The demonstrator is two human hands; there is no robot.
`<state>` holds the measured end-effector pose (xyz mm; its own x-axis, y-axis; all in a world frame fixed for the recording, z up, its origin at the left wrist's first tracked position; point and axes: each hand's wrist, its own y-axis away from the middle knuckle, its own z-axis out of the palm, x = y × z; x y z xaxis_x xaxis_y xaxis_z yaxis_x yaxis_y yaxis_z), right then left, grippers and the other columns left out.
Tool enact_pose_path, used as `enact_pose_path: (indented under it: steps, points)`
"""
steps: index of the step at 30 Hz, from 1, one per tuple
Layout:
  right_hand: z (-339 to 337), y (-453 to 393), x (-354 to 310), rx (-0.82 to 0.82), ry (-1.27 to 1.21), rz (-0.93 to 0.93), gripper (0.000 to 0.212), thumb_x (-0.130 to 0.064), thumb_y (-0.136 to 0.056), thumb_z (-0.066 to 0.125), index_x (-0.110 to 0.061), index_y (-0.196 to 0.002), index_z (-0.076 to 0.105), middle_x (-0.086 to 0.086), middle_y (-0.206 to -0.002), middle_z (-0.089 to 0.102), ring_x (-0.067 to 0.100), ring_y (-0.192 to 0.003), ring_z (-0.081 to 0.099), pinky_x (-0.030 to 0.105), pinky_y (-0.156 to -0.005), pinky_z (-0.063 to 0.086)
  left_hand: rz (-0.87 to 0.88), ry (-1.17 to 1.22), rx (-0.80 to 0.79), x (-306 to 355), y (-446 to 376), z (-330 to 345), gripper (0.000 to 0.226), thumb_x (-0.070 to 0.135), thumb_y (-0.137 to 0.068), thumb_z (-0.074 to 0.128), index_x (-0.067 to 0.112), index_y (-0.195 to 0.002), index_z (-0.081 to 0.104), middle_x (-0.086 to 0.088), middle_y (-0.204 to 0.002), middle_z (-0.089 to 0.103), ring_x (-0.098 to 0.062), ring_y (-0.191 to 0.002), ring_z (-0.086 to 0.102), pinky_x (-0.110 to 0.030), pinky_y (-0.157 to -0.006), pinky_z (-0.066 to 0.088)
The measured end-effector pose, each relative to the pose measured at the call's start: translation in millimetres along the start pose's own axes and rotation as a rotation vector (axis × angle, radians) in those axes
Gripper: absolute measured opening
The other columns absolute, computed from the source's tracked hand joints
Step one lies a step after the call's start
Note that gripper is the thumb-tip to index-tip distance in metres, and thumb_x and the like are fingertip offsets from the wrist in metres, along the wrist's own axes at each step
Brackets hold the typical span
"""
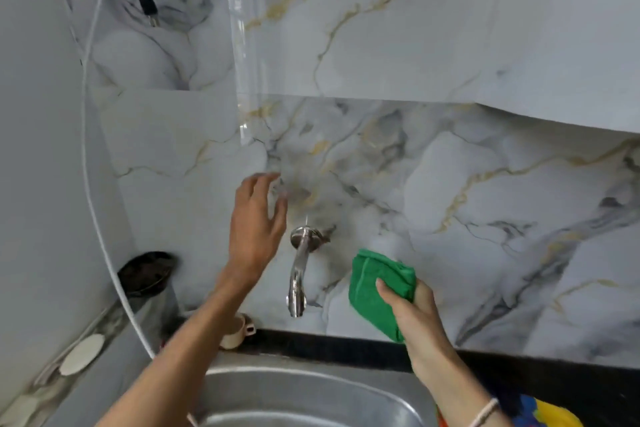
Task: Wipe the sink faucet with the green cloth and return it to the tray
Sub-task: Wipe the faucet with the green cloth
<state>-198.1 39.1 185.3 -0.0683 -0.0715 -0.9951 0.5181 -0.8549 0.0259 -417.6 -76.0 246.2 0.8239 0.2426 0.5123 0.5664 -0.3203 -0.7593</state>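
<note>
Steel sink (311, 392) filled the bottom of the view as two bare arms reached toward the marble wall (485, 201). Right hand (412, 315) gripped a folded green cloth (377, 291) just right of the chrome faucet (299, 274), not touching it. Left hand (256, 222) hung open, fingers spread and holding nothing, up beside the faucet's wall mount. Behind the left forearm sat a small cup (235, 331).

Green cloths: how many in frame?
1. The green cloth is folded in the right hand, to the right of the wall-mounted faucet, not touching it. The tray is out of view, so more could be hidden there.
</note>
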Motion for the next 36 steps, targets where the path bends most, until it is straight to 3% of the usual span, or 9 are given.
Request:
enact_pose_path:
  steps: [2, 7, 12, 16, 19, 22, 26, 29, 36]
  points:
    - [34.5, -18.3, -11.5, -0.024, 0.259, -0.361, 0.029, 0.005, -0.094, 0.068, -0.014, -0.116, 0.069, 0.012, -0.112, 0.078, 0.027, -0.104, 0.073, 0.019, -0.087, 0.056, 0.226, -0.284, 0.062, -31.3, -35.2, 14.2, 0.043, 0.017, -0.106, 0.057, 0.002, -0.147, 0.056, -0.027, -0.152, 0.052, -0.042, -0.142, 0.049, -0.053, -0.117, 0.046]
    - [120.9, -71.6, -33.9, -0.320, 1.185, -1.130, 0.065, 0.008, -0.073, 0.070, -0.013, -0.134, 0.065, 0.006, -0.130, 0.071, 0.030, -0.120, 0.061, 0.042, -0.101, 0.053, 0.581, -0.676, 0.144, -103.1, -84.4, 59.7, 0.060, 0.038, -0.111, 0.040, 0.012, -0.164, 0.029, -0.023, -0.167, 0.033, -0.036, -0.157, 0.030, -0.052, -0.127, 0.036]
    - [147.3, -112.7, -3.1, -0.588, 1.686, -1.129, 0.042, -0.009, -0.089, 0.062, -0.017, -0.130, 0.066, 0.001, -0.131, 0.068, 0.025, -0.131, 0.053, 0.036, -0.120, 0.028, 0.695, -0.649, 0.362, -137.9, -101.6, 89.2, 0.063, 0.044, -0.108, 0.031, 0.017, -0.165, 0.028, -0.015, -0.171, 0.020, -0.028, -0.161, 0.019, -0.043, -0.133, 0.019]
    - [114.9, -108.6, 25.7, -0.465, 1.163, -0.818, 0.079, 0.016, -0.075, 0.073, -0.007, -0.148, 0.054, 0.009, -0.154, 0.055, 0.022, -0.144, 0.048, 0.023, -0.125, 0.025, 0.714, -0.629, 0.416, -142.9, -102.0, 92.4, 0.063, 0.042, -0.107, 0.028, 0.016, -0.164, 0.031, -0.016, -0.170, 0.025, -0.030, -0.161, 0.023, -0.045, -0.131, 0.025]
    - [96.2, -101.8, 45.6, -0.338, 0.787, -0.554, 0.086, 0.029, -0.077, 0.058, -0.025, -0.143, 0.061, -0.006, -0.135, 0.068, 0.000, -0.121, 0.060, -0.001, -0.102, 0.038, 0.718, -0.650, 0.424, -140.4, -102.6, 93.6, 0.063, 0.041, -0.106, 0.028, 0.014, -0.163, 0.035, -0.022, -0.164, 0.039, -0.035, -0.155, 0.036, -0.048, -0.129, 0.029]
    - [86.5, -101.2, 68.0, -0.240, 0.211, -0.062, 0.047, 0.004, -0.096, 0.067, -0.040, -0.111, 0.071, -0.002, -0.114, 0.078, 0.009, -0.098, 0.073, 0.018, -0.083, 0.057, 0.704, -0.665, 0.437, -140.9, -102.6, 94.1, 0.064, 0.040, -0.105, 0.030, 0.013, -0.163, 0.034, -0.023, -0.164, 0.040, -0.036, -0.155, 0.037, -0.049, -0.129, 0.029]
    - [103.7, -102.8, 107.1, -0.343, -0.551, 0.558, 0.040, 0.003, -0.087, 0.067, -0.004, -0.126, 0.070, 0.025, -0.126, 0.075, 0.039, -0.114, 0.074, 0.051, -0.091, 0.065, 0.706, -0.679, 0.443, -140.6, -101.9, 93.0, 0.064, 0.039, -0.105, 0.033, 0.013, -0.163, 0.034, -0.023, -0.165, 0.038, -0.033, -0.158, 0.027, -0.046, -0.132, 0.022]
    - [134.8, -100.1, 105.7, -0.409, -0.812, 0.703, 0.043, 0.007, -0.066, 0.075, 0.012, -0.109, 0.077, 0.036, -0.114, 0.076, 0.049, -0.099, 0.077, 0.058, -0.073, 0.068, 0.709, -0.672, 0.428, -141.5, -100.4, 92.8, 0.064, 0.039, -0.105, 0.033, 0.013, -0.164, 0.032, -0.024, -0.165, 0.036, -0.032, -0.159, 0.022, -0.045, -0.133, 0.019]
    - [154.7, -108.2, 99.6, -0.462, -1.058, 0.705, 0.072, 0.018, -0.050, 0.091, 0.010, -0.120, 0.073, 0.035, -0.112, 0.077, 0.048, -0.097, 0.078, 0.057, -0.075, 0.068, 0.721, -0.684, 0.422, -144.8, -101.4, 93.7, 0.065, 0.040, -0.107, 0.028, 0.013, -0.165, 0.027, -0.022, -0.167, 0.025, -0.032, -0.159, 0.021, -0.048, -0.132, 0.021]
